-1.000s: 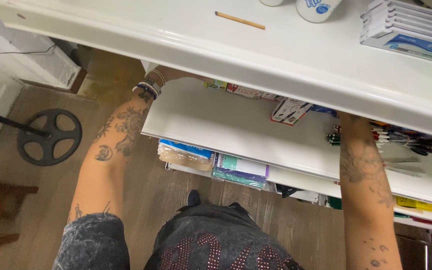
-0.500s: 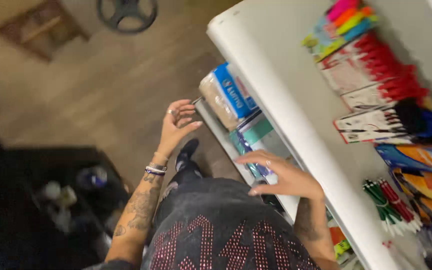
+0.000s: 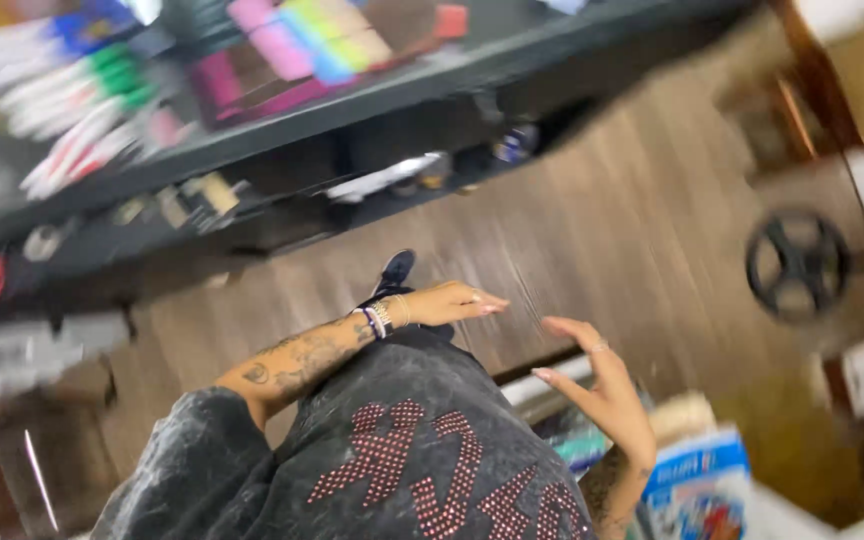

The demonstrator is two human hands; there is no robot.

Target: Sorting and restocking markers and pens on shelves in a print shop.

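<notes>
Both hands are empty and spread over the wooden floor point(image 3: 642, 230): the left hand point(image 3: 447, 302) flat with fingers out, the right hand point(image 3: 602, 395) open. Just beside the right hand stands a blue box point(image 3: 697, 485), not yet grasped; nothing is picked up.

Tattooed forearms, beaded wrist bracelets point(image 3: 382, 318), finger ring point(image 3: 600, 347), studded dark shirt point(image 3: 402, 450).

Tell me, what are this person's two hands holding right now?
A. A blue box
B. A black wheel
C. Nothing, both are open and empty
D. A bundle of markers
C. The left hand and the right hand both hover over the wooden floor with fingers spread and nothing between them; the blue box sits apart, lower right.
</notes>
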